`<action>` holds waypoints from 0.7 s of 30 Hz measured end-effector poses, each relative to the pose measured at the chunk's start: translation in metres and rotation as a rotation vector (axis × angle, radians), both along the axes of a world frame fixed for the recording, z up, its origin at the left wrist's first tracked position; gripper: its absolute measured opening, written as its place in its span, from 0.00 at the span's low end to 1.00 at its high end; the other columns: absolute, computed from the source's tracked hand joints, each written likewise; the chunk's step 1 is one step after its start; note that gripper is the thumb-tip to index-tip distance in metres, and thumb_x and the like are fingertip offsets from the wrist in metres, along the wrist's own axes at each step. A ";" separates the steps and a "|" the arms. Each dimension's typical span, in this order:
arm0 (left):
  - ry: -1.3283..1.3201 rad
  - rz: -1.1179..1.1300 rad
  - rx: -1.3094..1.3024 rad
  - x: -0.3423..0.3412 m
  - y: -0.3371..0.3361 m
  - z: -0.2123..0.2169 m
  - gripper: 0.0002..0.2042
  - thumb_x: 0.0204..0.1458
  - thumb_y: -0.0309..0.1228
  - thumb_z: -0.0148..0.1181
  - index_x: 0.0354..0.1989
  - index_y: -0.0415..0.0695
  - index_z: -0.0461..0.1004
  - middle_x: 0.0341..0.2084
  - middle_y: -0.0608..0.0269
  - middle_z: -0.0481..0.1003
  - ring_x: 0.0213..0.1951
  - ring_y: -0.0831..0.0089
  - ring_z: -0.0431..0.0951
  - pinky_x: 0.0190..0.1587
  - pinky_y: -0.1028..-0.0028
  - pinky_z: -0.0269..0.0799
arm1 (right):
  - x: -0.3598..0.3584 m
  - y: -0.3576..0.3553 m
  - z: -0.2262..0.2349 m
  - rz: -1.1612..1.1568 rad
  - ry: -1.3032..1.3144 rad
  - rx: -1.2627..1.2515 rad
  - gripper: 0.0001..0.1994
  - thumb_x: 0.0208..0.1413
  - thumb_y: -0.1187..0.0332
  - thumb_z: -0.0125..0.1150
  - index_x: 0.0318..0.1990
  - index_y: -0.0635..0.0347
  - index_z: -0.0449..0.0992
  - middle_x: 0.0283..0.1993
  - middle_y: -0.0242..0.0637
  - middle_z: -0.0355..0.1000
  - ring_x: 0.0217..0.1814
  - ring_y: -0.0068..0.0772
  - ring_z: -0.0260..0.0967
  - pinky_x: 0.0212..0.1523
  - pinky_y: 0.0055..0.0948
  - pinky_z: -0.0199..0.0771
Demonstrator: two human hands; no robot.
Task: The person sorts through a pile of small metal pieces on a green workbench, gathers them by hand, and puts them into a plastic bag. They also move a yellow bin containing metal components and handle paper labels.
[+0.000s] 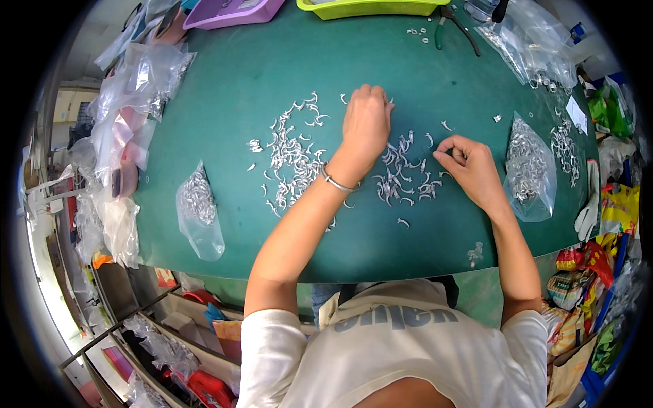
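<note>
Left hand (366, 126) curled, fingers down on bench (224, 102), hold unclear. Right hand (469, 166) pinches, maybe one small ring. Big pile of silver rings (292, 160) at 9 o'clock from left hand, small pile (405, 177) between hands. Bags (527, 166) part full; lots left.

Silver metal pieces (294, 160), green table (231, 102) — purple tray (231, 13), lime tray (367, 8)

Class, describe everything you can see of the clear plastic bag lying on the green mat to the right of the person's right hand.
The clear plastic bag lies flat on the green mat, just right of the right hand but apart from it. It is thin, glossy and crumpled, roughly triangular, its narrow end pointing away from the person. Small silvery metal pieces fill its upper and middle part. Its lower end looks empty.
</note>
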State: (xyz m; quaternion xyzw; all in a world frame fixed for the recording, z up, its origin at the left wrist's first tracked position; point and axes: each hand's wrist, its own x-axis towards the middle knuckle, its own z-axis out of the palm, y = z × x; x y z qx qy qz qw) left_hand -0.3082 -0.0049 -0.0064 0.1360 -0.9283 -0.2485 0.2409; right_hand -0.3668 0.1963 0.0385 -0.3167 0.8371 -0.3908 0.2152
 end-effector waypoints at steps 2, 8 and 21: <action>-0.071 -0.021 0.187 0.002 0.000 0.007 0.08 0.46 0.23 0.63 0.33 0.35 0.71 0.27 0.53 0.72 0.32 0.64 0.72 0.36 0.71 0.69 | 0.002 0.003 0.004 0.033 -0.005 0.029 0.06 0.48 0.72 0.64 0.30 0.63 0.74 0.13 0.31 0.52 0.16 0.24 0.45 0.19 0.29 0.48; 0.059 -0.232 1.806 0.044 -0.005 0.039 0.04 0.55 0.26 0.54 0.35 0.39 0.71 0.32 0.61 0.74 0.35 0.75 0.71 0.36 0.78 0.69 | 0.013 -0.009 -0.017 0.120 0.350 0.025 0.07 0.49 0.69 0.64 0.30 0.62 0.74 0.18 0.31 0.62 0.17 0.25 0.53 0.21 0.25 0.55; -0.071 0.106 1.031 0.112 0.028 0.036 0.06 0.57 0.24 0.53 0.39 0.35 0.73 0.20 0.69 0.66 0.22 0.82 0.63 0.24 0.81 0.60 | 0.000 0.003 -0.008 0.014 -1.091 -0.528 0.07 0.58 0.66 0.57 0.32 0.59 0.73 0.29 0.27 0.66 0.25 0.22 0.60 0.22 0.22 0.58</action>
